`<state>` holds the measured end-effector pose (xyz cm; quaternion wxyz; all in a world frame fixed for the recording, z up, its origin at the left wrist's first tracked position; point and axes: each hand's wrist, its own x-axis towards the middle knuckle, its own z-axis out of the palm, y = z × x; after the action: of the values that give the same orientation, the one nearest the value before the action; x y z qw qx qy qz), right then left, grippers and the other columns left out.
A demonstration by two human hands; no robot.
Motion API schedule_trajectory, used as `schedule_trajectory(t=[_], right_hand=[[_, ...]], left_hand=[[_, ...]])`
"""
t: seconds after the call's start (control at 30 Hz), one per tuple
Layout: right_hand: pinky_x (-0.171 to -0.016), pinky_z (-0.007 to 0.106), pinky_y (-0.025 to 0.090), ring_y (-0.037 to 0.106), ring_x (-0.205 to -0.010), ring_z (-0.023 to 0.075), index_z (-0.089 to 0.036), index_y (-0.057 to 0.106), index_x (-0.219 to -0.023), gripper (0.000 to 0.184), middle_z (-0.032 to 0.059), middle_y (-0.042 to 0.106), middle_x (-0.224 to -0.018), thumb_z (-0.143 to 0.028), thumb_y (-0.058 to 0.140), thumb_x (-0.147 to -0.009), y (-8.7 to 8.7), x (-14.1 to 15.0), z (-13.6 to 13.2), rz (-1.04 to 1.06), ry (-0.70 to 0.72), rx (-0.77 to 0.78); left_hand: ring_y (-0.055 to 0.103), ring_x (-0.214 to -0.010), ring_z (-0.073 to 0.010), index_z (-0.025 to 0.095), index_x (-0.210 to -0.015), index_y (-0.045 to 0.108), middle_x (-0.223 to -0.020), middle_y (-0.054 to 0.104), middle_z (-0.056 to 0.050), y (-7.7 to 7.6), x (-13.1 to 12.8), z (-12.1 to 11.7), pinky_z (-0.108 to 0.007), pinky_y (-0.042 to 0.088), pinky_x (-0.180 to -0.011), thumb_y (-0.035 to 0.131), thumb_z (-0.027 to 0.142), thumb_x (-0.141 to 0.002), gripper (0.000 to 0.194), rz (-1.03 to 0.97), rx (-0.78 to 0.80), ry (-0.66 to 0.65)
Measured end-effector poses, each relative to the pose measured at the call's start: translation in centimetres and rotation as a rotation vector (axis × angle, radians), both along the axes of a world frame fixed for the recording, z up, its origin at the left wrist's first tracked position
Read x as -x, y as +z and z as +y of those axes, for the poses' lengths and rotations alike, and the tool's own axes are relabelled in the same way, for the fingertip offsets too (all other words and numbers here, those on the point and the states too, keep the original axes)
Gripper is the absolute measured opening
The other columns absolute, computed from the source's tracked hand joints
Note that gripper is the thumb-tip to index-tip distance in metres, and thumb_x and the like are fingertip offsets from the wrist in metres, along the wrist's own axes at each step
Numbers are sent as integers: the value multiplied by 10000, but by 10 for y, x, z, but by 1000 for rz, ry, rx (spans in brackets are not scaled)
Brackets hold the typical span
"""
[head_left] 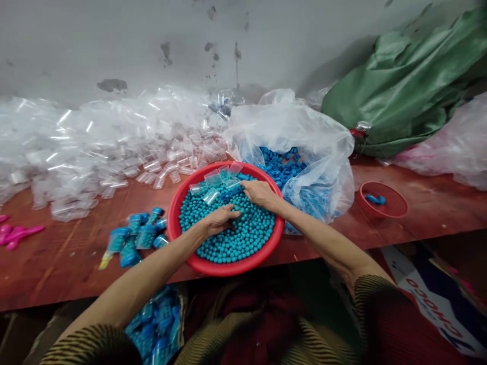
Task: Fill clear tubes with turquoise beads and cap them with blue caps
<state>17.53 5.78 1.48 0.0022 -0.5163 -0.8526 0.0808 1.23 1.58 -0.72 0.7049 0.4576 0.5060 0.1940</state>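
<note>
Clear tubes [211,196] atop beads [251,238] — left hand [220,219], right hand [262,195] among them (grips unclear) — bag [327,137] beside basin [228,268]

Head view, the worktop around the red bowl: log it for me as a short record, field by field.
bowl: red bowl, holding turquoise beads
on the beads: several clear tubes
left hand: left hand low over the beads; contents unclear
right hand: right hand, fingertips at blue pieces beside the tubes
left of bowl: filled containers
behind, left: clear tube pile
behind, right: plastic bag with blue parts
far right: red basket, blue item inside
</note>
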Motion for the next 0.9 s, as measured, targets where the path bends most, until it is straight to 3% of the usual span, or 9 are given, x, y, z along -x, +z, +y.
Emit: schedule_trajectory(t=[0.1,0.17,0.3,0.47,0.63,0.73,0.9], right_hand=[[-776,291,433,583,-981,224,-148,561,-1084,304,126,615,-1100,-274,321,-948,2,5,-5,7,5,-76],[-769,307,438,570,-991,245,-132,556,-1094,306,141,601,-1119,-306,358,-939,2,16,-5,7,43,-116],[-786,358,430,567,-995,274,-89,487,-1195,329,170,613,-1100,-197,316,-935,-4,35,0,-31,74,-85],[-769,357,417,574,-945,266,-112,554,-1033,293,157,647,-984,-121,291,-905,-8,24,-4,-41,118,-75],[-723,299,419,595,-873,220,-106,530,-1069,292,136,649,-976,-90,315,-872,-1,7,-20,39,93,-91],[-763,281,424,601,-905,205,-117,532,-1119,296,112,656,-997,-129,364,-876,4,7,-31,81,134,-61],[-778,310,455,606,-932,228,-113,547,-1179,350,130,662,-997,-133,361,-883,2,13,-53,106,196,-80]], left_hand=[[539,-626,-87,168,-837,547,-739,571,17,5,15,-10,-221,471,-615,720,291,-656,279,-243,95,108],[559,-673,-93,167,-869,568,-790,597,7,8,22,-16,-224,469,-654,733,286,-660,292,-265,76,139],[597,-720,-107,166,-887,554,-798,625,-2,15,32,-27,-220,471,-675,743,282,-665,314,-260,21,199],[646,-640,-162,184,-898,478,-719,639,-19,19,38,-35,-229,471,-521,692,325,-726,309,-297,114,203],[670,-662,-178,169,-979,480,-791,653,-47,19,36,-32,-235,511,-504,678,277,-736,332,-378,109,194],[655,-612,-158,171,-955,471,-747,637,-30,17,36,-32,-214,497,-468,679,285,-733,325,-390,92,170],[581,-474,-96,172,-869,457,-696,609,-1,16,33,-39,-139,355,-336,681,402,-714,356,-311,-40,134]])
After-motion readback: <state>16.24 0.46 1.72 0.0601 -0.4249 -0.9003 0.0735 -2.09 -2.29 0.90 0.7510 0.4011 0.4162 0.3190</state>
